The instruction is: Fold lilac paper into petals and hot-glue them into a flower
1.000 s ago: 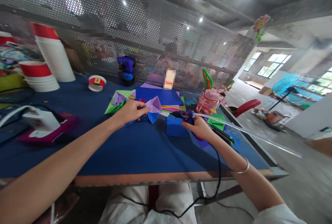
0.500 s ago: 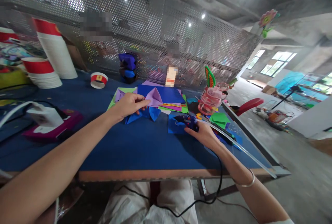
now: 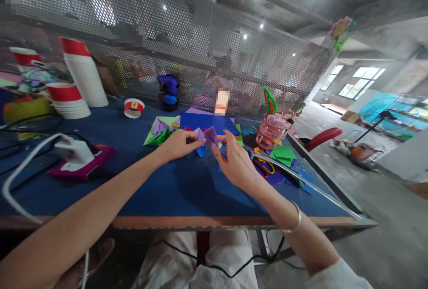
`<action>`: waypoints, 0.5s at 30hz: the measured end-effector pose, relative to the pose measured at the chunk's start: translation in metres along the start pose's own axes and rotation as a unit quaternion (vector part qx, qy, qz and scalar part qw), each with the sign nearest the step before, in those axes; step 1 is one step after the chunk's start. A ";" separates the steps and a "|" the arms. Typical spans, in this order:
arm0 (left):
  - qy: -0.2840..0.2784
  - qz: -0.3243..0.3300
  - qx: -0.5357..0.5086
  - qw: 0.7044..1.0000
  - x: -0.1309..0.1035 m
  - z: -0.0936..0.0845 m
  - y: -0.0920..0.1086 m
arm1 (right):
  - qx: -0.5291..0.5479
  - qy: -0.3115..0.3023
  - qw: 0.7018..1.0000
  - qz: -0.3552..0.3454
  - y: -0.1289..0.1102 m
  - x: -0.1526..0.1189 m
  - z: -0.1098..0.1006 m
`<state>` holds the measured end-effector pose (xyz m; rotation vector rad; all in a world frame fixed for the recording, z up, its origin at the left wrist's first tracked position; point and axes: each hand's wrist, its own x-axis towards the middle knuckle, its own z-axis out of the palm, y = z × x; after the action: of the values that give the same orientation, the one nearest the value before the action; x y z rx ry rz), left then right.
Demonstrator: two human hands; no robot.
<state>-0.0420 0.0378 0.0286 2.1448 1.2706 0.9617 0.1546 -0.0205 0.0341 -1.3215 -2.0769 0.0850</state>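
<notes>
My left hand (image 3: pixel 180 143) pinches a light purple folded paper piece (image 3: pixel 210 136) between thumb and fingertips, above the middle of the table. Just right of it is my right hand (image 3: pixel 237 162), its thumb and fingers apart, the thumb close to the paper's edge; whether they touch I cannot tell. Beneath the paper, part of a blue folded paper (image 3: pixel 200 151) shows. Green folded paper (image 3: pixel 159 138) lies beside my left hand. A long clear glue stick (image 3: pixel 297 175) slants to the table's right edge; the glue gun is mostly hidden behind my right hand.
Paper sheets with a dark blue one (image 3: pixel 209 122) on top lie behind my hands. Scissors (image 3: pixel 265 167), a pink jar (image 3: pixel 272 130) and green paper (image 3: pixel 283 155) are at right. Stacked paper cups (image 3: pixel 87 81) and a purple power strip (image 3: pixel 100 157) stand left. A perforated metal screen (image 3: pixel 187 43) rises behind.
My right hand has let go of the glue gun and moved left to the purple paper. My left hand has moved slightly right, still holding that paper.
</notes>
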 end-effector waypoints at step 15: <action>0.079 -0.030 0.223 0.971 0.054 -0.020 -0.023 | 0.135 -0.136 0.978 0.081 0.007 0.012 0.072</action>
<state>-0.0527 0.0968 0.0441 2.3761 1.7583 0.9014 0.1165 0.0133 -0.0188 -1.3644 -2.0814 0.6288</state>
